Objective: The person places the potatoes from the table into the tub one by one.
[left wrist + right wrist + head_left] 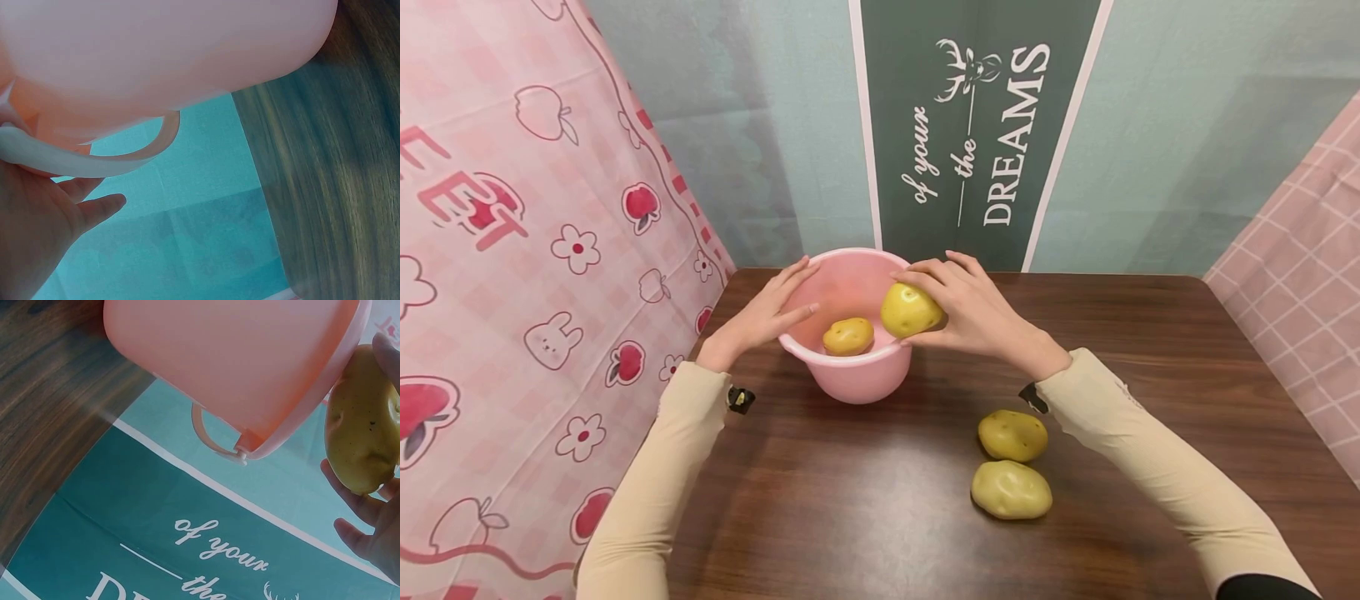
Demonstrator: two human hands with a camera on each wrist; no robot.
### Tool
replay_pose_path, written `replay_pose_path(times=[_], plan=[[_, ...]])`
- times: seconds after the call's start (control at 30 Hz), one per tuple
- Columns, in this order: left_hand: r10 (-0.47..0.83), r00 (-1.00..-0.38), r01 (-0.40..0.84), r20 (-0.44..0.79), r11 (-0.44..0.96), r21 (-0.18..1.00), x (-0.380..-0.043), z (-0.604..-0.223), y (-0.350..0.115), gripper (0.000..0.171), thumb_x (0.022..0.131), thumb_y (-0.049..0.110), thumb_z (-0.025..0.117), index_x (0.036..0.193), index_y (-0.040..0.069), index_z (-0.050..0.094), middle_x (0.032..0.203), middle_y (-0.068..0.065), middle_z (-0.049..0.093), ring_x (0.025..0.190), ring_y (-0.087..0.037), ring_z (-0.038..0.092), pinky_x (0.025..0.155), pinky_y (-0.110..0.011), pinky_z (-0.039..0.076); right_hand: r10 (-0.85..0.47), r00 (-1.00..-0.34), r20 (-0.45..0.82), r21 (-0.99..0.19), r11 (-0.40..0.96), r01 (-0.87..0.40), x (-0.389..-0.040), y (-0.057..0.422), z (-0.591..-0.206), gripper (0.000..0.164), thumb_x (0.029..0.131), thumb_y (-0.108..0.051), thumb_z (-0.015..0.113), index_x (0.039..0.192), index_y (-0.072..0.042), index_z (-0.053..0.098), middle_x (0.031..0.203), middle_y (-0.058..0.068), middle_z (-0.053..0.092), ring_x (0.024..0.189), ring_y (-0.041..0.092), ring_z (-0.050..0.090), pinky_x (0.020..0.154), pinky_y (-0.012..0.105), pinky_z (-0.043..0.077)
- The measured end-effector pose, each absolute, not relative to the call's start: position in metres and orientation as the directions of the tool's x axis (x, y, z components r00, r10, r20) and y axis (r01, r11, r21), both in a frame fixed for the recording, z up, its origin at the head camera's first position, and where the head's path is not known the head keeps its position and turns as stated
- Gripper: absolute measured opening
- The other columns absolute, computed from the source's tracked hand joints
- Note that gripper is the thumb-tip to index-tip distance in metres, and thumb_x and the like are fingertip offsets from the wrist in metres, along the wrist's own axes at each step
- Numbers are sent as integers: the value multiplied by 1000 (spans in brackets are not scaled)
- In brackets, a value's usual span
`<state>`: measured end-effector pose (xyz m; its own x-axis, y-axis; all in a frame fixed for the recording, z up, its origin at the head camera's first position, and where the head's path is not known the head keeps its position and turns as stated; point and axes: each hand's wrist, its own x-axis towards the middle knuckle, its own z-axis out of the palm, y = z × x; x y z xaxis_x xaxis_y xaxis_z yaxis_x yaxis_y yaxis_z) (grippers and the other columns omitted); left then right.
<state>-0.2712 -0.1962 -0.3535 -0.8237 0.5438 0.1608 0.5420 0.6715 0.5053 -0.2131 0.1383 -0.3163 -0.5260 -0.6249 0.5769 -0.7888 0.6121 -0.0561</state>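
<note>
A pink bucket (pixel 859 379) stands on the table with one potato (pixel 848 337) inside it. My left hand (pixel 763 312) holds the bucket's left rim, thumb over the inner side and fingers along the outside. In the left wrist view, the bucket's pale handle (pixel 134 165) hangs across that hand. At the right rim, my right hand (pixel 977 308) grips another yellow potato (pixel 910 310) between thumb and fingers, above the bucket's edge. The right wrist view shows this potato (pixel 362 422) beside the rim, its far side partly hidden by the hand.
Two potatoes lie close together on the brown wooden table (pixel 850 517), a darker one (pixel 1012 435) behind a paler one (pixel 1011 490). A pink patterned cloth (pixel 550 275) hangs at left, a teal backdrop (pixel 760 125) with lettering behind, and a pink checked cloth (pixel 1300 275) at right.
</note>
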Motion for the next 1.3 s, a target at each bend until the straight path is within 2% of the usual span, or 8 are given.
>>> replay_pose_path(times=[0.6, 1.3], plan=[[545, -823, 542, 161, 669, 509, -271, -353, -196, 65, 91, 45, 52, 147, 32, 22, 156, 7, 8, 141, -28, 11, 108, -58, 17, -631, -537, 560, -56, 618, -784, -214, 135, -317, 77, 67, -58, 72, 130, -19, 51, 119, 1, 55, 108, 16, 50, 107, 46, 22], [543, -823, 540, 165, 660, 523, -269, -353, -196, 64, 91, 44, 52, 147, 31, 23, 156, 3, 10, 141, -28, 10, 108, -58, 16, -642, -529, 555, -37, 616, -787, -216, 130, -318, 79, 65, -55, 76, 130, -19, 50, 120, 2, 54, 107, 18, 51, 106, 47, 23]])
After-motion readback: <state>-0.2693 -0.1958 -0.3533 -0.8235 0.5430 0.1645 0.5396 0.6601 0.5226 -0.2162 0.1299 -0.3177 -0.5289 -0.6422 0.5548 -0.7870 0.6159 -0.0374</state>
